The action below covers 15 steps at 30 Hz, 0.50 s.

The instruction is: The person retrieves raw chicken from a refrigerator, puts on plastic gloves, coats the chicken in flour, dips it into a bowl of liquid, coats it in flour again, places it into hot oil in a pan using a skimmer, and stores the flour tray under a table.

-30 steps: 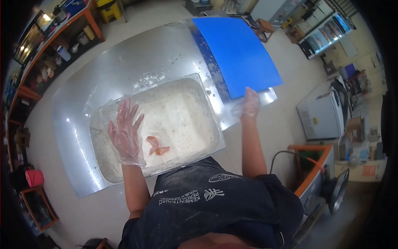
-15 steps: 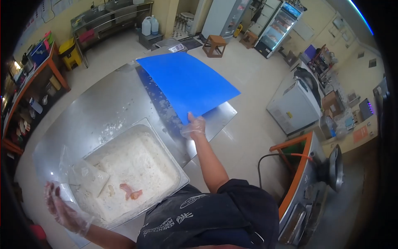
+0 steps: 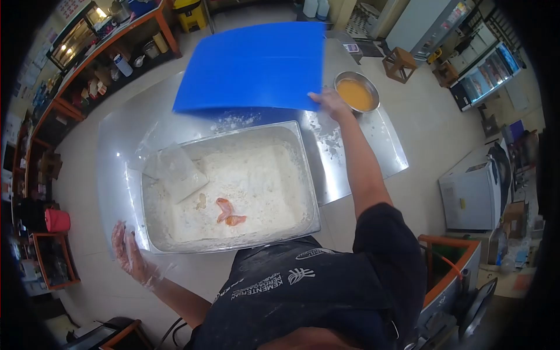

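My right hand [image 3: 332,104], in a clear plastic glove, is closed on the near right corner of a large blue plastic sheet [image 3: 251,70]. The sheet is raised over the far part of the steel table [image 3: 116,146]. Close to that hand stands a metal bowl [image 3: 376,93] with orange-yellow liquid in it. My left hand [image 3: 130,254], gloved and dusted with flour, is open and holds nothing, left of a deep metal tray [image 3: 315,204]. Flour lines the tray, and two raw meat pieces [image 3: 224,210] lie on it. A clear bag [image 3: 182,172] rests in its left end.
Orange-framed shelving [image 3: 87,58] runs along the upper left, with a yellow bin [image 3: 191,16] at its end. A pink bucket [image 3: 57,220] is at far left. A wooden stool [image 3: 399,64] and a white chest freezer [image 3: 473,195] stand on the right.
The blue sheet has been swung left in my right hand, and the metal bowl has come into sight. My view has turned, and my left hand stays open beside the tray.
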{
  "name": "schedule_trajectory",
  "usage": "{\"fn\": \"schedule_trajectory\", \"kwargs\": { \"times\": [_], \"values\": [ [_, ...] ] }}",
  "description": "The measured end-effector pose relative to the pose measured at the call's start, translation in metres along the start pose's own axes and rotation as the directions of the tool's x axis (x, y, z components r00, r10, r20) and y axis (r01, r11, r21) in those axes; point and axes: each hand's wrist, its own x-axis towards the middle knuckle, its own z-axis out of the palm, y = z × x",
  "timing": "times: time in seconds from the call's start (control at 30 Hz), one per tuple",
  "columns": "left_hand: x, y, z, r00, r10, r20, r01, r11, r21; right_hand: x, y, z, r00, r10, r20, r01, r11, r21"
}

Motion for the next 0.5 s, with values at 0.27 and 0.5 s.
{"fn": "schedule_trajectory", "kwargs": {
  "times": [0.27, 0.5],
  "values": [
    [-0.017, 0.012, -0.022, 0.976, -0.082, -0.201, 0.113, 0.983, 0.148, 0.048, -0.101, 0.064, 0.978, 0.069, 0.196, 0.085, 0.726, -0.683],
    [0.013, 0.002, -0.007, 0.982, -0.150, -0.115, 0.172, 0.962, 0.211, -0.032, -0.275, 0.092, 0.780, -0.312, 0.543, 0.583, 0.678, -0.448]
  ]
}}
